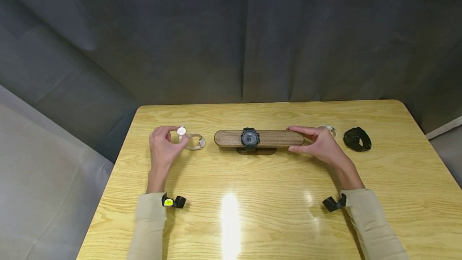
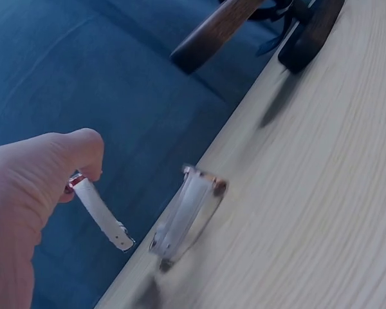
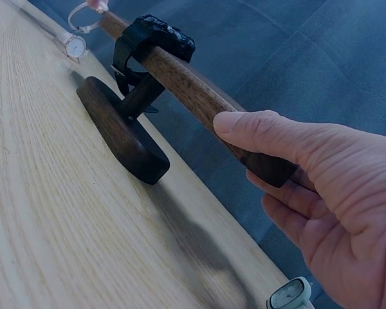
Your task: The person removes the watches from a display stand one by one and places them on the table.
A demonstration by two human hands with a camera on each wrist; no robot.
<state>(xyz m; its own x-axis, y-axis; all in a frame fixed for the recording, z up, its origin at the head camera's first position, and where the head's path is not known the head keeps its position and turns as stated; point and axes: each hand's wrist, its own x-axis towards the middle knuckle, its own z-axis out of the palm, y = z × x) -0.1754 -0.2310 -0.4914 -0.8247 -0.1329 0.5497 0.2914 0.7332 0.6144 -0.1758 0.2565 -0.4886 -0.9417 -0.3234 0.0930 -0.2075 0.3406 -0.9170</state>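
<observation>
Between thumb and fingers, my left hand [image 1: 163, 144] pinches a small white-strapped watch [image 1: 181, 131], its pale round dial facing up. In the left wrist view its white strap [image 2: 103, 214] hangs down from the fingertips. Just right of it, another light-strapped watch [image 1: 196, 143] lies on its side on the table. My right hand [image 1: 319, 143] grips the right end of a wooden watch stand [image 1: 278, 138], thumb on the near side. A black digital watch [image 1: 250, 138] is strapped around the stand's bar, left of its middle. The stand's dark base [image 3: 122, 132] rests on the table.
Behind the right hand lies a white watch [image 1: 330, 130], partly hidden by it. Farther right is a black watch [image 1: 357, 139]. The wooden table [image 1: 267, 204] ends at a dark curtain [image 1: 245, 43] along its back edge.
</observation>
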